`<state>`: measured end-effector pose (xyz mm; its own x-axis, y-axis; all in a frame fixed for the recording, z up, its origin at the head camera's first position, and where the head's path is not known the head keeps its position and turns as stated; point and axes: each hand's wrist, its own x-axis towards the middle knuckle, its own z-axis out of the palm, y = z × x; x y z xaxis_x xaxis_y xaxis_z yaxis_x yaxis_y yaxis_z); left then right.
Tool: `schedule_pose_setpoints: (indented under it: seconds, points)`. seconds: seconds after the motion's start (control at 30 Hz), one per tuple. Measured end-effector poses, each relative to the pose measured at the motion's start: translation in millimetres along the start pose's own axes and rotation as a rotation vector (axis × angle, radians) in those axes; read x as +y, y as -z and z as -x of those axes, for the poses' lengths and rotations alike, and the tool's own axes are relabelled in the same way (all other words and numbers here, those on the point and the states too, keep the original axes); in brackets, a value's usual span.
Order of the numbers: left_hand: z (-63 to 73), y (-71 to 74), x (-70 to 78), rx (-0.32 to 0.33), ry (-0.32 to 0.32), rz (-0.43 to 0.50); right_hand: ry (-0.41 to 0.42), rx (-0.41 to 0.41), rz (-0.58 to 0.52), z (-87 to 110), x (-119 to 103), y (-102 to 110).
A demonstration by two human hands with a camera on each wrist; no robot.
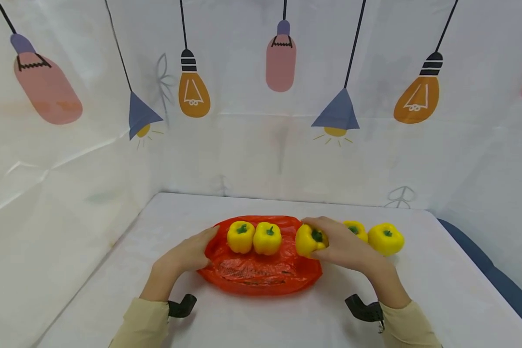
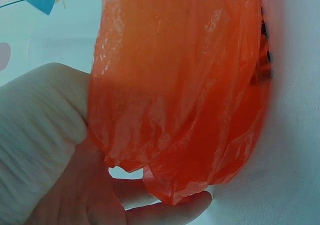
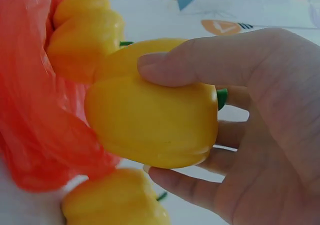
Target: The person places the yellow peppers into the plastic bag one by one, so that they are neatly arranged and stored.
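Observation:
A red plastic bag (image 1: 256,280) lies spread on the table with its mouth open. Two yellow bell peppers, the left one (image 1: 240,237) and the right one (image 1: 267,239), sit side by side in it, stems toward me. My left hand (image 1: 193,251) holds the bag's left side; in the left wrist view its fingers (image 2: 170,212) reach behind the red film, which hides part of the hand. At the bag's right edge, my right hand (image 1: 343,244) grips a third yellow bell pepper (image 3: 155,115), with the thumb on one side and fingers on the other.
Two more yellow peppers stand right of the bag: one (image 1: 386,239) in full view, another (image 1: 354,229) partly behind my right hand. A white-covered table (image 1: 187,205) carries everything. A white sheet with printed lamps (image 1: 243,159) hangs behind and at the sides.

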<state>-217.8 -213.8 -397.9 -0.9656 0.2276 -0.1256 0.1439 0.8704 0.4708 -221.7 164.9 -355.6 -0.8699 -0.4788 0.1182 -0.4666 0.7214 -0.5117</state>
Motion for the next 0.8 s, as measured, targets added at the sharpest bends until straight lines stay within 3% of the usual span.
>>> schedule_pose_setpoints:
  seconds: [0.3,0.63,0.8]
  points:
    - [0.3,0.4,0.6,-0.005,0.019,-0.009,-0.032,-0.028,0.04,-27.3,-5.6,-24.8]
    - [0.6,0.2,2.9,-0.001,0.021,-0.011,-0.112,-0.064,0.136,-35.3,-6.4,-40.8]
    - [0.9,-0.7,2.0,-0.005,0.026,-0.017,-0.127,-0.059,0.123,-36.7,-4.4,-46.6]
